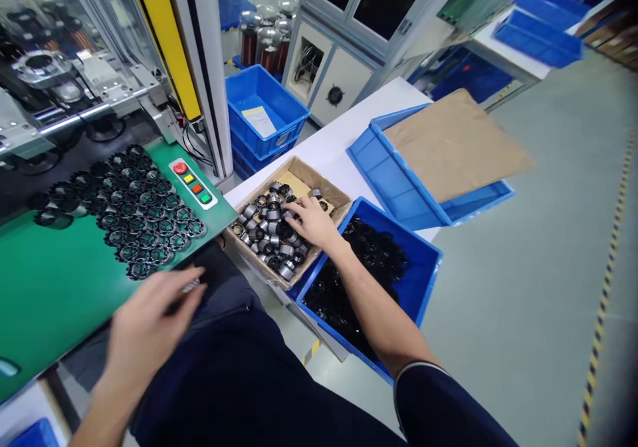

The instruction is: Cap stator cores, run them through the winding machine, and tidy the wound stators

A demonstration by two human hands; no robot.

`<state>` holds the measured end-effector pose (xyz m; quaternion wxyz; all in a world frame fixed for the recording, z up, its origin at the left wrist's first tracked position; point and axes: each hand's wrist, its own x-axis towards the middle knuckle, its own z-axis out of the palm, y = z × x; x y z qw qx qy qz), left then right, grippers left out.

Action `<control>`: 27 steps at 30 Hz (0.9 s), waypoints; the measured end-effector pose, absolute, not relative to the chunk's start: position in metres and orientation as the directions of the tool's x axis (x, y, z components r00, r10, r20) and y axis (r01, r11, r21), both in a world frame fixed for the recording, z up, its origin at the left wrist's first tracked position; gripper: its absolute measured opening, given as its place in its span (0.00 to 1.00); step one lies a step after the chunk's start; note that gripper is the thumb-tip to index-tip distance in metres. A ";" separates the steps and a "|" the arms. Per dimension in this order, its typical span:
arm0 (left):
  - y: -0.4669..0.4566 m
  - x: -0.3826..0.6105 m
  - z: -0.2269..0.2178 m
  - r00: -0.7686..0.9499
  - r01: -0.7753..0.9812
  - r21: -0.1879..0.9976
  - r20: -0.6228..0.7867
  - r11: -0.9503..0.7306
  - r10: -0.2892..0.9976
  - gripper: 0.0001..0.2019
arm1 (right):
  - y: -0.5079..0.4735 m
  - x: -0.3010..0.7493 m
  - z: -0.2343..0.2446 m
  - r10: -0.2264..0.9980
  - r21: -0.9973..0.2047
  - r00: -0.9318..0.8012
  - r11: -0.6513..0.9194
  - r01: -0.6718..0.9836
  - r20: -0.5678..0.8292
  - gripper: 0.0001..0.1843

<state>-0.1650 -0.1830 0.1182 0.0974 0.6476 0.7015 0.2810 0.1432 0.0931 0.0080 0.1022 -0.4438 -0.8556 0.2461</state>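
Observation:
My right hand point(310, 224) reaches into a cardboard box point(326, 191) full of small metal cylinder parts point(266, 231); its fingers curl down among them, and what they grip is hidden. My left hand point(149, 327) hovers at the near edge of a green work surface point(54, 281), fingers loosely curled around a small metallic piece I can barely see. Several black ring-shaped parts point(137, 208) lie in rows on the green surface just beyond it.
A blue bin point(421, 261) of black parts sits right of the box. Another blue bin point(383, 168) holds brown cardboard. A button panel point(192, 182) lies on the green surface. Machine frame and blue crate point(264, 111) stand behind.

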 end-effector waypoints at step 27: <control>-0.070 -0.086 0.061 0.165 0.289 0.953 -0.149 0.097 0.975 0.15 | -0.020 0.130 0.095 0.936 -0.989 -0.350 -0.030 -0.148 0.024 0.38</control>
